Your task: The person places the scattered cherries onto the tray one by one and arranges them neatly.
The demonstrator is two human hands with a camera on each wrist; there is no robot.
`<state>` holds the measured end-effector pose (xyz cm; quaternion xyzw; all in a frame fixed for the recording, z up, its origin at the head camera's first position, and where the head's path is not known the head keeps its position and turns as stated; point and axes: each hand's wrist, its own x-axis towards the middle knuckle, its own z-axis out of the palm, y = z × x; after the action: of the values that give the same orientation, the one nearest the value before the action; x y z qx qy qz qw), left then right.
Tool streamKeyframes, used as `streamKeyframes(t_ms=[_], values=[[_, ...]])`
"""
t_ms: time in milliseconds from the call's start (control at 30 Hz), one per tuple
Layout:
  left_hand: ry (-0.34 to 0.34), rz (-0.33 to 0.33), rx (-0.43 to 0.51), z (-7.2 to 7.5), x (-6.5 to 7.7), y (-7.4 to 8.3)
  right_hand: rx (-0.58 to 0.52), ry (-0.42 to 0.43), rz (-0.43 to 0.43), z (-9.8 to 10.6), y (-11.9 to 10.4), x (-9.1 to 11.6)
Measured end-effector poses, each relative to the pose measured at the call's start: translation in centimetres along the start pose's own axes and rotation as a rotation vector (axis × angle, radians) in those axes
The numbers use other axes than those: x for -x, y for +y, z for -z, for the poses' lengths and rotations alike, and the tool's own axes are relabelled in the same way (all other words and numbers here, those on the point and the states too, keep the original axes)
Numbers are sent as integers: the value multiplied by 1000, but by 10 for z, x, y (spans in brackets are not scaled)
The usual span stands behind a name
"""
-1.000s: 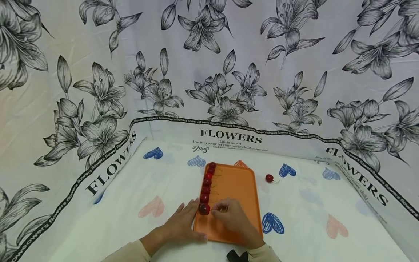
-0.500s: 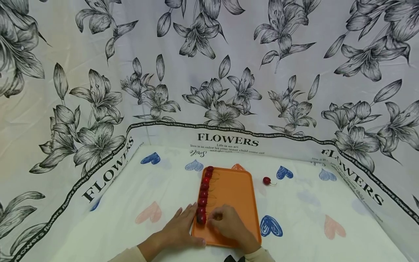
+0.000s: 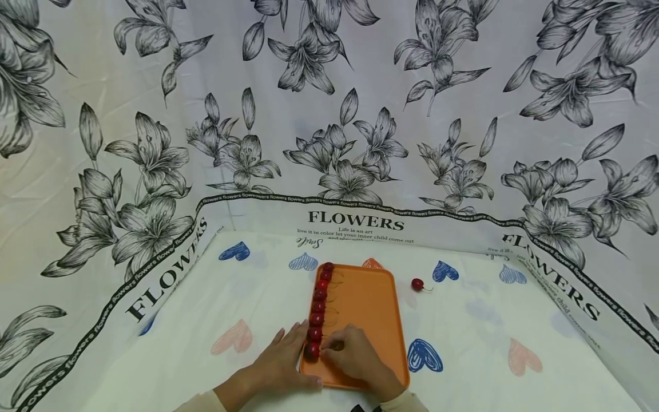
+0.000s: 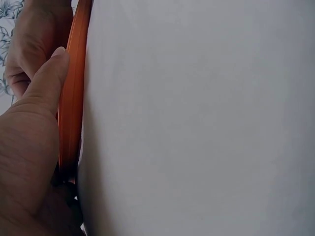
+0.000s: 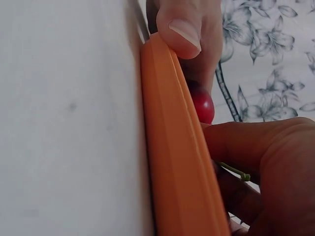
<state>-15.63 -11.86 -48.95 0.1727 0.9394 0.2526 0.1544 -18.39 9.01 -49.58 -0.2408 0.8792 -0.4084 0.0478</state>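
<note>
A row of red cherries [image 3: 318, 306] with stems lies along the left edge of an orange tray [image 3: 368, 309]. My right hand [image 3: 355, 352] is over the tray's near part, thumb and fingers pinched at the stem of the nearest cherry [image 3: 312, 351]. The right wrist view shows a green stem [image 5: 234, 170] poking out between those fingers and a red cherry [image 5: 202, 105] beyond them. My left hand [image 3: 280, 360] lies with extended fingers along the tray's left side, fingertips beside the row. Its thumb [image 4: 51, 73] rests at the tray's near rim.
A single cherry [image 3: 417, 284] with its stem lies on the cloth right of the tray. The white cloth [image 3: 463, 355] has printed hearts. A flower-patterned curtain [image 3: 350, 114] rises behind and at both sides.
The nearest cherry has shifted toward the near end of the row, revealing another cherry behind it. My right hand moved slightly with it. The left hand stays at the tray's side; the head view tilted slightly.
</note>
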Motion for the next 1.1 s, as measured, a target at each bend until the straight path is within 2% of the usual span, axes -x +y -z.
streamKeyframes(t_ms=[233,333,567,667,900,1100], values=[[3,2,9,-2,0,-2,-11,10,-80,5,-5,1],[2,0,13,-4,0,-3,-27,76,-47,17,-8,1],[-3,38,17,-4,-2,-1,-65,271,159,68,-22,-2],[-2,39,14,-2,-2,-1,-70,334,203,93,-27,-5],[14,6,-3,-1,-2,-5,-46,425,232,140,-28,-14],[10,-11,6,-4,-2,-4,-43,531,191,176,-14,-18]])
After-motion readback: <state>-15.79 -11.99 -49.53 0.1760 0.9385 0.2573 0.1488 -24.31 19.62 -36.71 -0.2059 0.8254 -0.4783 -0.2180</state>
